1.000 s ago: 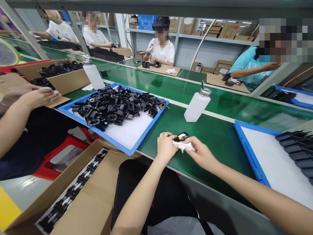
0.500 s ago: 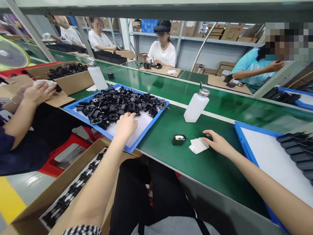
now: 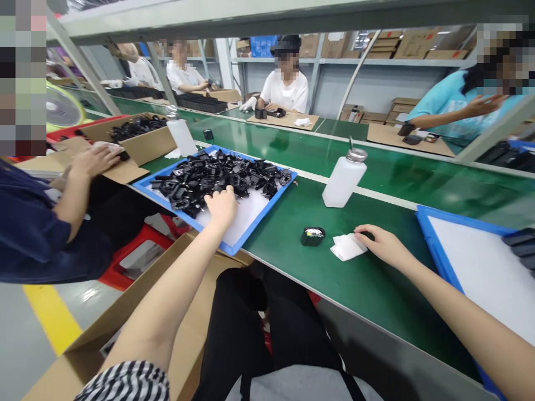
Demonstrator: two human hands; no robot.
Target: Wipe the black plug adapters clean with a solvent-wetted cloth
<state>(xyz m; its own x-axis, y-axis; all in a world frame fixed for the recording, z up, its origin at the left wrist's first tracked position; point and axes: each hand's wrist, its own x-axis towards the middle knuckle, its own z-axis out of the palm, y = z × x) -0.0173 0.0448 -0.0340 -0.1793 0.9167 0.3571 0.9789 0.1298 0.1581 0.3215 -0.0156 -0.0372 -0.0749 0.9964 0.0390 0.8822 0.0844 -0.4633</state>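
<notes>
My left hand reaches over a blue-rimmed tray on the near side of a heap of black plug adapters. Its fingers are curled down at the edge of the heap, and the fingertips, with whatever they may hold, are hidden. Farther right, my right hand is low over the bench with thumb and forefinger apart, at the right edge of a folded white cloth. A single black adapter housing with a shiny face stands just left of the cloth.
A white pump bottle stands behind the cloth, and another bottle is beyond the tray. At right lies a second blue tray with black parts. A co-worker's arm is at left. An open cardboard box sits below the bench.
The view has shifted, moving the bench items slightly right in the picture. My left hand has moved a little to the left along the heap, its fingers more curled. My right hand remains by the cloth.
</notes>
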